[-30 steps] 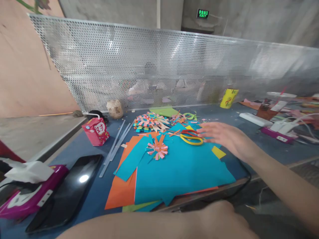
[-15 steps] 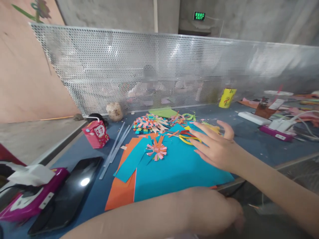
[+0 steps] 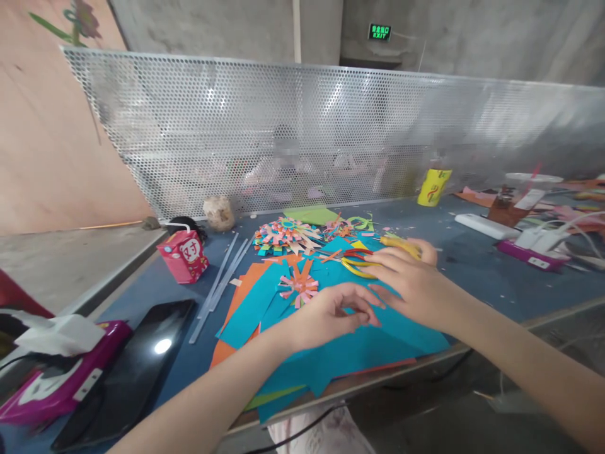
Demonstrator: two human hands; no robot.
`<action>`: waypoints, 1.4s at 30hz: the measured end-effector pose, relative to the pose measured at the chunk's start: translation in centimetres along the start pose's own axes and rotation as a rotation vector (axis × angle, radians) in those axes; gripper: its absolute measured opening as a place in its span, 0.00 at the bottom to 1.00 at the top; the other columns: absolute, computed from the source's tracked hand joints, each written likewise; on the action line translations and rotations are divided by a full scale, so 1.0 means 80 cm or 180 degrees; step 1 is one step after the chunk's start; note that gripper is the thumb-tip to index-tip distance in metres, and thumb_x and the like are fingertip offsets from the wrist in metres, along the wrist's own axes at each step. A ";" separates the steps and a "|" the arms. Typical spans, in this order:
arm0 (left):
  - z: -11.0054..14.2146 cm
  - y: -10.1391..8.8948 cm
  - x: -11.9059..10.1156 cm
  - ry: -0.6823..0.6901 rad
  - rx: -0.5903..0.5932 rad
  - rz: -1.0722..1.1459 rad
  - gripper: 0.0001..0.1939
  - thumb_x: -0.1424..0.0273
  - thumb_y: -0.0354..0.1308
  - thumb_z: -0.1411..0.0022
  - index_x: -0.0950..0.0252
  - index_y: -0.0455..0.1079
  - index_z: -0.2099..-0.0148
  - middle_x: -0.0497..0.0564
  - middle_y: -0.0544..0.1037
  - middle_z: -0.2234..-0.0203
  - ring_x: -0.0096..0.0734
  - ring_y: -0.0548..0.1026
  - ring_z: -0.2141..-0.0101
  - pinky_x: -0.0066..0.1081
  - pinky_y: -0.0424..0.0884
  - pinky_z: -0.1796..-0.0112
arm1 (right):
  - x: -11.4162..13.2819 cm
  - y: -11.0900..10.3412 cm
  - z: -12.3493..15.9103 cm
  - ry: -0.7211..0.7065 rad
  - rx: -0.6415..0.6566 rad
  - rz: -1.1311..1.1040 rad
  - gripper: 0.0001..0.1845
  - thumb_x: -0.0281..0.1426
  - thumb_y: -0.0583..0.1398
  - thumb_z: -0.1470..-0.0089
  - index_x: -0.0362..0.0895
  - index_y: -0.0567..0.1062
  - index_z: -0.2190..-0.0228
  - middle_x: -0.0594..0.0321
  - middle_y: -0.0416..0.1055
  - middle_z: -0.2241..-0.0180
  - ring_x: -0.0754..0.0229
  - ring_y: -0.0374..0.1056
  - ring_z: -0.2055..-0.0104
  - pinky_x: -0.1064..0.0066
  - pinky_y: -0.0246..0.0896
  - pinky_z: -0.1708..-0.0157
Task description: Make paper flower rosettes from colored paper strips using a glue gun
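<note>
1. the left hand (image 3: 328,314) hovers over the blue paper (image 3: 340,359), fingers loosely curled, with a gap between thumb and fingers.
2. the right hand (image 3: 411,280) is palm down with its fingers spread; the fingertips are at the handle loops of the scissors (image 3: 355,253). a yellow object (image 3: 401,244) sits by its far side, partly hidden; whether the hand grips it, i cannot tell.
3. the hands are close together; whether their fingertips touch is hard to tell.
4. the near edge of the table (image 3: 486,287) runs below both hands, and the blue paper reaches it, a corner poking past.
5. on the right, a stretch of tabletop lies between the right hand and the purple power strip (image 3: 529,255).
6. on the left, room is tighter: clear sticks (image 3: 220,285), a red juice box (image 3: 183,255) and a black phone (image 3: 135,369) line that side.
7. a perforated screen (image 3: 236,132) borders the far side, beyond the pile of fringed paper (image 3: 283,234).
8. the scissors lie near the far part of the blue paper, loops to the right, blades pointing left; their long axis runs mostly sideways.
9. the paper flower (image 3: 300,289) lies left of them, round, its orange strips pointing away from the person.
</note>
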State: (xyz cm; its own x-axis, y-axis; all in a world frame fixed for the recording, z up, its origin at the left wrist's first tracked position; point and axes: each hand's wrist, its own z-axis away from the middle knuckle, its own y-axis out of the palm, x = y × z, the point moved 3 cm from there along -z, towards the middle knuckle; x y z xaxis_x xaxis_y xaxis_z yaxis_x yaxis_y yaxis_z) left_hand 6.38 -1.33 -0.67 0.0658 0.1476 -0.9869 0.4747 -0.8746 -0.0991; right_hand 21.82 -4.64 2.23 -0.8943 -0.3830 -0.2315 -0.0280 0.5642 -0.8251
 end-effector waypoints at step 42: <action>0.049 -0.145 0.006 -0.2236 -0.1870 0.1260 0.29 0.47 0.42 0.44 0.68 0.65 0.63 0.55 0.75 0.78 0.37 0.74 0.77 0.28 0.64 0.82 | 0.011 0.092 -0.069 0.1322 -0.0657 -0.3980 0.10 0.36 0.55 0.47 0.45 0.74 0.68 0.62 0.75 0.70 0.58 0.73 0.68 0.67 0.73 0.71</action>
State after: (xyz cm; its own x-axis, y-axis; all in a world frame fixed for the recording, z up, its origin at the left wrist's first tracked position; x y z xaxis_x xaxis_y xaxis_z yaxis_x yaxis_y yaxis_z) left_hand -2.51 7.06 -0.49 -0.1310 -0.5780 -0.8054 0.9022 -0.4063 0.1448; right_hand 18.38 3.24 -1.21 -0.2857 -0.4918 0.8225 -0.9576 0.1131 -0.2650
